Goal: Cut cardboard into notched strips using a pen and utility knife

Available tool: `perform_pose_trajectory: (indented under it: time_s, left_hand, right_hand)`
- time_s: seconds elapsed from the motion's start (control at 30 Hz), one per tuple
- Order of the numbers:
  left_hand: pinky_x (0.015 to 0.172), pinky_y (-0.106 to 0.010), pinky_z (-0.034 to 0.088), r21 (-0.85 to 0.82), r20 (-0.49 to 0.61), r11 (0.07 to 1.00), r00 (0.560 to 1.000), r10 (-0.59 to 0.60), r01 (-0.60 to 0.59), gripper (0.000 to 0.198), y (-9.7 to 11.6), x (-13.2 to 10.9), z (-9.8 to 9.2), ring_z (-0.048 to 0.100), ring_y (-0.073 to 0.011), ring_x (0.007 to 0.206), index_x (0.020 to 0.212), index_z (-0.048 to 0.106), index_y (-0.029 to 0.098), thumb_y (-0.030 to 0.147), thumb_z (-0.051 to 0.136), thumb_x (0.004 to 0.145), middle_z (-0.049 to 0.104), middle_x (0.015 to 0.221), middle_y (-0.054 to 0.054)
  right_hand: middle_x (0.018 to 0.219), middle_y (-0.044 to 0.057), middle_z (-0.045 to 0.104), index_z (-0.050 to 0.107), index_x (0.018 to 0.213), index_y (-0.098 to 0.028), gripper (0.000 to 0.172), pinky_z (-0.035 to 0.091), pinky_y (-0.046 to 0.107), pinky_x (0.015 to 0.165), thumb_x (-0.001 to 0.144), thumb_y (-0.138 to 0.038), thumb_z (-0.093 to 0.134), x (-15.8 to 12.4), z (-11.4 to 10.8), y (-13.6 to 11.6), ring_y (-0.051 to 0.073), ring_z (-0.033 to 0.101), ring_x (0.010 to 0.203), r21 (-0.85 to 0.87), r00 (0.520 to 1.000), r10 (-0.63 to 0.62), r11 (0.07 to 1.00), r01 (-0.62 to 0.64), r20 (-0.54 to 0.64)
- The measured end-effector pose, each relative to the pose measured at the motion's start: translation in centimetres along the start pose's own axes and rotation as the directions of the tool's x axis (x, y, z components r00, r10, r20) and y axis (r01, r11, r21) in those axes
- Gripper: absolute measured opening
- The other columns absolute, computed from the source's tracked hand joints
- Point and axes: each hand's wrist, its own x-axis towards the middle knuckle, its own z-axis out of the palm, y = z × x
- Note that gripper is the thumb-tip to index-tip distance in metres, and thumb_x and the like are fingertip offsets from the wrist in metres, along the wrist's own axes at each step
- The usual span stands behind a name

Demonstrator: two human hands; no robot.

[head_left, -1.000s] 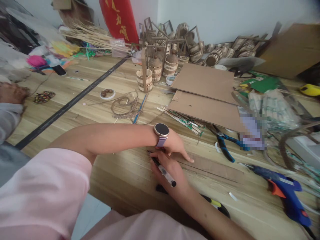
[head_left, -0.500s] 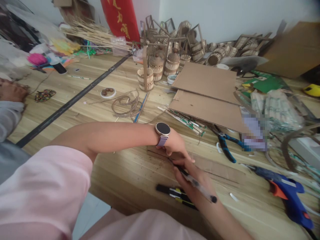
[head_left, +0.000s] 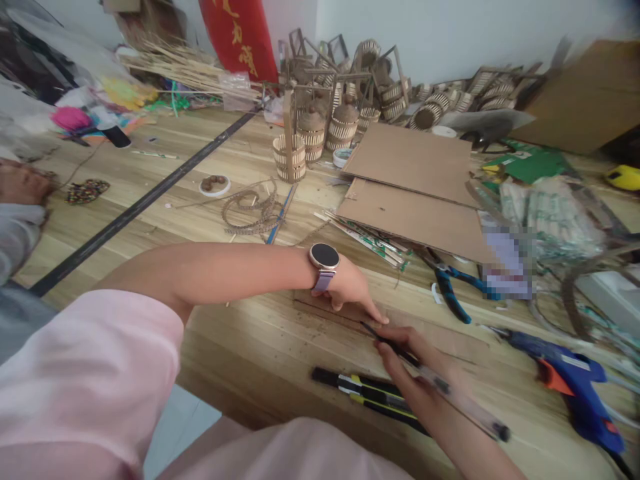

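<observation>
A brown cardboard strip (head_left: 425, 328) lies on the wooden table in front of me. My left hand (head_left: 350, 288), with a round watch (head_left: 324, 256) at the wrist, presses down on the strip's left part, its index finger stretched out; its other fingers are partly hidden. In my right hand (head_left: 407, 360) is a pen (head_left: 450, 390), pinched between thumb and fingers, its tip near the left index fingertip at the strip. A black and yellow utility knife (head_left: 350, 383) lies nearer to me, partly behind the right forearm.
To the right are a blue hot glue gun (head_left: 570, 370) and pliers (head_left: 453, 293). Cardboard sheets (head_left: 415, 210) lie beyond the hands. Small slatted baskets (head_left: 290, 159) stand farther back. Coiled strips (head_left: 250, 210) and a black bar (head_left: 150, 193) are left; another person's hand (head_left: 23, 180) is at the edge.
My right hand and the pen have shifted right and toward me along the strip, uncovering more of the utility knife. My left hand stays nearly in place.
</observation>
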Motion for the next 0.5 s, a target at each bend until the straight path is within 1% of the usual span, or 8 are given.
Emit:
perform_pose_trajectory:
  time_s: [0.07,0.13,0.2,0.27,0.37,0.43,0.5]
  left_hand:
    - [0.046,-0.021,0.043,-0.023,-0.016,1.0,1.0,-0.002,0.001,0.086,0.0,0.0,0.0,0.058,-0.0173,0.042,0.153,0.034,0.041,-0.002,0.061,0.084,0.048,0.043,0.009]
    - [0.045,-0.021,0.042,-0.043,-0.025,0.999,1.0,-0.001,0.0,0.086,0.0,-0.1,0.1,0.056,-0.016,0.039,0.152,0.037,0.042,-0.004,0.06,0.083,0.052,0.045,0.008]
    - [0.045,-0.022,0.041,-0.052,-0.028,0.999,1.0,-0.012,0.011,0.086,0.0,-0.1,0.2,0.051,-0.0137,0.035,0.15,0.038,0.046,-0.006,0.056,0.084,0.059,0.052,0.007]
    - [0.045,-0.023,0.041,-0.055,-0.031,0.998,0.999,-0.024,0.023,0.086,0.0,-0.1,0.3,0.049,-0.0126,0.035,0.148,0.039,0.05,-0.008,0.052,0.085,0.064,0.059,0.007]
    - [0.045,-0.022,0.037,-0.073,-0.032,0.997,0.999,-0.027,0.025,0.084,-0.1,0.0,0.4,0.049,-0.0129,0.036,0.147,0.04,0.051,-0.006,0.054,0.087,0.059,0.054,0.008]
    - [0.044,-0.022,0.036,-0.085,-0.03,0.996,0.999,-0.032,0.029,0.08,-0.1,0.1,0.4,0.048,-0.0127,0.036,0.146,0.041,0.051,-0.002,0.056,0.089,0.055,0.049,0.008]
    - [0.043,-0.022,0.035,-0.086,-0.039,0.995,0.998,-0.043,0.04,0.075,0.0,0.0,0.3,0.046,-0.0123,0.035,0.145,0.043,0.05,0.0,0.056,0.091,0.054,0.048,0.008]
  right_hand:
    - [0.078,0.0,0.075,0.068,0.095,-0.024,0.017,0.053,0.023,0.057,0.091,-0.035,0.055,1.0,1.7,-1.0,0.016,0.07,0.065,0.061,0.995,-0.076,0.996,0.072,0.059]
    - [0.086,0.002,0.076,0.068,0.096,-0.023,0.016,0.056,0.025,0.065,0.091,-0.03,0.054,2.0,3.5,-2.0,0.017,0.072,0.075,0.116,0.981,-0.15,0.984,0.136,0.122]
    - [0.092,0.004,0.077,0.067,0.098,-0.022,0.017,0.057,0.027,0.072,0.091,-0.025,0.052,2.9,5.1,-2.8,0.018,0.073,0.083,0.172,0.965,-0.212,0.967,0.185,0.154]
    - [0.095,0.005,0.076,0.066,0.1,-0.022,0.017,0.057,0.028,0.076,0.091,-0.022,0.051,3.4,6.3,-3.2,0.018,0.072,0.086,0.219,0.956,-0.241,0.954,0.203,0.166]
    - [0.099,0.005,0.076,0.066,0.101,-0.022,0.018,0.058,0.031,0.078,0.091,-0.021,0.051,3.8,7.5,-3.2,0.019,0.072,0.089,0.249,0.952,-0.251,0.947,0.203,0.176]
    - [0.102,0.006,0.075,0.066,0.103,-0.022,0.018,0.057,0.033,0.081,0.092,-0.021,0.051,3.8,7.8,-3.0,0.019,0.071,0.092,0.258,0.948,-0.264,0.942,0.214,0.177]
    - [0.104,0.006,0.075,0.065,0.104,-0.022,0.018,0.057,0.033,0.083,0.092,-0.02,0.051,3.9,8.0,-3.0,0.019,0.071,0.093,0.274,0.946,-0.273,0.936,0.22,0.174]
